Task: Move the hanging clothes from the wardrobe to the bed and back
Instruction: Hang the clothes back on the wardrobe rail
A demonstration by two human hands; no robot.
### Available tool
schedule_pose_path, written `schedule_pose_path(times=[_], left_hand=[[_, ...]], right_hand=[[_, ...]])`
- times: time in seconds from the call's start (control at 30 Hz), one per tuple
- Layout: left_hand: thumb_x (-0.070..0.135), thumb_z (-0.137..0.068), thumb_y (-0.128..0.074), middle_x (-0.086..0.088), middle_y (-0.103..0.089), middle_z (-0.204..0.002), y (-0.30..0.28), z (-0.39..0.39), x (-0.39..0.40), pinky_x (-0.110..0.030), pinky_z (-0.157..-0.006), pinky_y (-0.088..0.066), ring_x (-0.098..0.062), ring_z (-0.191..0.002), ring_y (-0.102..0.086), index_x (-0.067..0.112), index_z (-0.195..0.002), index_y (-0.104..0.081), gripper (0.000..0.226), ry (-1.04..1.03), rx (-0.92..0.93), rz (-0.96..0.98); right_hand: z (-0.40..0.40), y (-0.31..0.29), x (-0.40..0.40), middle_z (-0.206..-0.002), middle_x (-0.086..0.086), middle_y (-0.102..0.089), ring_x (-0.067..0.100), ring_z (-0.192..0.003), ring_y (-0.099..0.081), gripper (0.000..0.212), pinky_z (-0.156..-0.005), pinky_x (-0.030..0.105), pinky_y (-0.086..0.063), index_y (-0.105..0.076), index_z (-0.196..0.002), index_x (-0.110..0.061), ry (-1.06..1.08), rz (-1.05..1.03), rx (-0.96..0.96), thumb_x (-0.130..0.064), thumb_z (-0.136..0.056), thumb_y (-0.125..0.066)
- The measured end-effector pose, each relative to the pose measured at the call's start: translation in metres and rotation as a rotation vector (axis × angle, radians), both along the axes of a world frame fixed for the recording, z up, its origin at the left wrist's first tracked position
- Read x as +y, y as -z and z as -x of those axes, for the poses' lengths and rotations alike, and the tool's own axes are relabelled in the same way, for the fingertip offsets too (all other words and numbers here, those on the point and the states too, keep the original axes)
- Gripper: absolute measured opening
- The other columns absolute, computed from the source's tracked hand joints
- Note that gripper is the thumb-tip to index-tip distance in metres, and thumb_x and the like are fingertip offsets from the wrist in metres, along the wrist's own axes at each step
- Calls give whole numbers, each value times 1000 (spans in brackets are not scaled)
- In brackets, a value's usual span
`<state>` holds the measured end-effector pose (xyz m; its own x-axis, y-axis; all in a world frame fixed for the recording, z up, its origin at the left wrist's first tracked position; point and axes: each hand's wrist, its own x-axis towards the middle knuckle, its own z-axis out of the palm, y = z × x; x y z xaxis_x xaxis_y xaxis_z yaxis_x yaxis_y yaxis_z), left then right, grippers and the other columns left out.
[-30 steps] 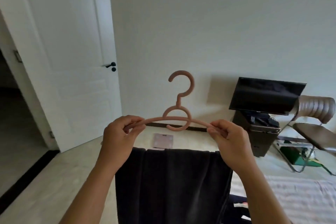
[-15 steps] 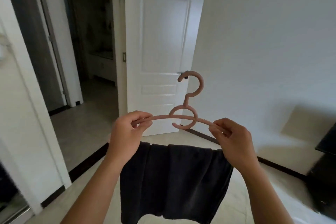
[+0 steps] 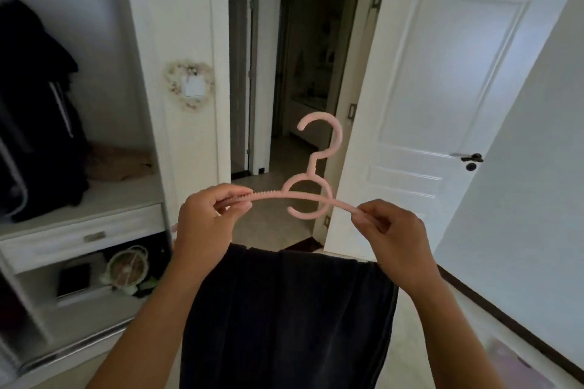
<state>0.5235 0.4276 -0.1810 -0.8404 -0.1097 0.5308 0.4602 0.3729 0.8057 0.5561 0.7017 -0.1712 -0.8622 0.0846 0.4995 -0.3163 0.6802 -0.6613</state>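
I hold a pink hanger (image 3: 316, 189) upright in front of me, its hook pointing up. My left hand (image 3: 208, 224) grips its left arm and my right hand (image 3: 392, 240) pinches its right arm. A dark garment (image 3: 284, 319) is draped over the hanger's lower bar and hangs down between my forearms. The open white wardrobe (image 3: 136, 104) stands at the left, with dark clothes (image 3: 34, 110) hanging inside it. The bed is out of view.
A drawer (image 3: 85, 237) and a shelf with a small fan (image 3: 126, 268) sit low in the wardrobe. A dark doorway (image 3: 294, 73) opens straight ahead, with the white door (image 3: 436, 104) swung open to its right. A white wall (image 3: 537, 167) runs along the right.
My view has swung left, from the TV and chair past the door to the wardrobe. Both hands keep the same hold on the hanger with the garment.
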Motion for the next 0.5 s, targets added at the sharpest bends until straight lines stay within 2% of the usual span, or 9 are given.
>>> schedule_pose_path(times=[0.1, 0.23, 0.37, 0.5], left_hand=[[15, -86, -73, 25, -70, -86, -2, 14, -33, -10, -73, -43, 5, -89, -63, 42, -88, -71, 27, -85, -5, -14], [17, -86, -73, 22, -71, -87, 2, 31, -73, -13, -74, -44, 2, -89, -64, 39, -91, -73, 22, -215, -24, -22], [14, -86, -73, 21, -70, -86, 4, 47, -106, -5, -71, -44, 4, -87, -63, 34, -93, -74, 22, -306, -14, -9], [14, -86, -72, 17, -71, -85, 2, 62, -140, -31, -79, -54, -4, -87, -65, 32, -94, -75, 20, -332, -40, -48]], right_hand=[[43, -2, -29, -73, -16, -63, 6, -70, -59, 13, -58, 15, -47, -67, -82, -40, -109, -34, 19, -31, -92, -66], [97, -3, -65, -75, -15, -64, 8, -73, -60, 7, -66, 31, -57, -69, -88, -37, -237, -86, 18, -34, -92, -65], [140, -2, -99, -75, -17, -63, 7, -73, -59, 5, -64, 28, -55, -69, -88, -36, -342, -115, 46, -33, -91, -65], [173, -6, -137, -74, -14, -63, 10, -70, -58, 4, -61, 27, -52, -70, -88, -31, -416, -116, 59, -31, -90, -67]])
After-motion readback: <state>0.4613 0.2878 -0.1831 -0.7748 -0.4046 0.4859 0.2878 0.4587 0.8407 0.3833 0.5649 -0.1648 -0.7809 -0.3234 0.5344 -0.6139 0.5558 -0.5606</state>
